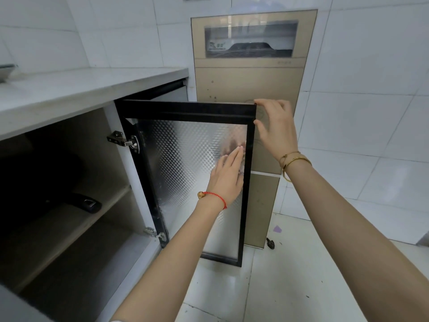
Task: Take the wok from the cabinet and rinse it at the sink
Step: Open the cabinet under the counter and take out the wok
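The cabinet door [185, 111], black-framed with patterned frosted glass, stands swung open. My left hand [228, 174] lies flat with straight fingers against the inside of the glass. My right hand [274, 126] is at the door's top outer corner, fingertips touching the frame edge, fingers loosely bent. Inside the cabinet, a dark wok [46, 177] sits on the shelf [76, 219] in shadow, its black handle [87, 202] pointing towards the opening. The wok's bowl is hard to make out in the dark.
A white countertop [76, 89] runs above the cabinet. A tall beige appliance [250, 77] stands just right of the door. A metal object [7, 70] sits on the counter at far left. White tiled floor [301, 275] lies below.
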Tool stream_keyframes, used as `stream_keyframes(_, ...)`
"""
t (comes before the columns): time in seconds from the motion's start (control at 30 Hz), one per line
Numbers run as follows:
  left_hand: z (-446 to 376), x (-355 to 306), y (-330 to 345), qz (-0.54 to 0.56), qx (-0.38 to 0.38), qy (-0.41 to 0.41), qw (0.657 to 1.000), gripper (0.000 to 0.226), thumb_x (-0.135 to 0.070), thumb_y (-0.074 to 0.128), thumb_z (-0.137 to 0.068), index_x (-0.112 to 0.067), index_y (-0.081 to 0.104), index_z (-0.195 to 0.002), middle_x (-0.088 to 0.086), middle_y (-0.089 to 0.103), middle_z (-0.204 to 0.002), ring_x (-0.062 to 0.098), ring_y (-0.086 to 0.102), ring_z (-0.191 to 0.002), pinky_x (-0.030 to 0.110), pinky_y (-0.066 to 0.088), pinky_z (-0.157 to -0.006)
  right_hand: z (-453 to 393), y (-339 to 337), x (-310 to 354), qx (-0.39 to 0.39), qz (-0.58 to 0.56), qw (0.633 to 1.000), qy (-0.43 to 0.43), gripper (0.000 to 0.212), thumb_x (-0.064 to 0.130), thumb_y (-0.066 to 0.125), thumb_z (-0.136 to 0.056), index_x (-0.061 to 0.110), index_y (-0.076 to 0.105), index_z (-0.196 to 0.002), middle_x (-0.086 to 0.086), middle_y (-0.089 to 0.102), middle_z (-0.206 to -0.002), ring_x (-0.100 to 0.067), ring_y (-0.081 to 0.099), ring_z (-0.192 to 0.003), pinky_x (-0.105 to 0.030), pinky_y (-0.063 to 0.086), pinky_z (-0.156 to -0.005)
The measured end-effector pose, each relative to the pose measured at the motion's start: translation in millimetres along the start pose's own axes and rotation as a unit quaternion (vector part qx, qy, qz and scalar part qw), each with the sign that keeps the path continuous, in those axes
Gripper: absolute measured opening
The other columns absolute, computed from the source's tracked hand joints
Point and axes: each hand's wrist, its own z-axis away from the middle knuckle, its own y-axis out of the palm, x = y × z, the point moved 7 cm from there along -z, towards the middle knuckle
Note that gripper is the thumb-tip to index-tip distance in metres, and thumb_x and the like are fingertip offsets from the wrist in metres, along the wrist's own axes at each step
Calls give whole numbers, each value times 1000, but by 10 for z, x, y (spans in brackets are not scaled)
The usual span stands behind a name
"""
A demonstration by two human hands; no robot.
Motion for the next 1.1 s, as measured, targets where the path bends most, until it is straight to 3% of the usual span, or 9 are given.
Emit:
stream_keyframes(0.13,177,126,-188,-16,-21,-23,999,73,-18,49,-95,-19,10,-157,-5,15,-162,25,25,-143,46,34,-113,90,-71,108,-24,-22,999,0,56,11,64,-87,14,48,-140,-2,60,-127,-23,43,-118,-26,37,-100)
stream_keyframes(0.3,623,318,-585,-51,-60,-60,995,71,-19,51,-95,-18,14,-156,-3,20,-161,23,26,-142,43,32,-115,280,-43,515,-53,-78,994,-48,41,14,60,-89,11,57,-130,-3,63,-124,-23,46,-116,-29,39,-102)
stream_keyframes(0.5,1241,623,-1053,-91,-80,-132,984,65,-20,53,-95,-15,25,-154,4,29,-158,23,29,-142,39,29,-117,517,371,1092,25,-166,982,-91,29,20,56,-94,9,63,-119,-7,66,-116,-25,52,-111,-31,39,-98)
stream_keyframes(0.67,1902,1102,-1401,-68,-102,-255,959,60,-21,52,-97,-15,30,-152,4,34,-154,23,33,-141,38,30,-116,781,940,1711,145,-216,962,-89,30,27,55,-95,11,65,-119,-4,67,-115,-24,54,-109,-29,39,-94)
stream_keyframes(0.87,2478,1825,-1556,36,-159,-416,895,52,-23,53,-98,-9,38,-146,11,45,-147,25,43,-136,32,32,-114,1071,1679,2448,281,-261,919,-91,33,35,53,-97,15,64,-121,0,66,-116,-19,54,-109,-25,39,-87)
stream_keyframes(0.97,2636,2192,-1553,122,-201,-484,843,51,-28,50,-100,-9,39,-146,10,48,-146,25,45,-135,37,35,-114,1100,2074,2777,336,-294,892,-75,36,38,53,-96,14,63,-122,-2,67,-114,-20,57,-110,-33,47,-93)
stream_keyframes(1.03,2694,2417,-1553,179,-234,-515,805,50,-31,47,-101,-10,39,-146,8,49,-145,24,47,-134,32,36,-112,1081,2333,2985,365,-303,877,-70,38,39,53,-96,13,62,-123,-4,66,-115,-22,58,-109,-40,50,-94)
stream_keyframes(1.1,2697,2634,-1550,227,-262,-535,770,49,-33,45,-102,-11,40,-145,9,49,-145,24,47,-134,32,35,-111,1038,2588,3160,391,-295,869,-63,41,40,53,-95,13,59,-126,-6,65,-118,-23,59,-109,-39,50,-95)
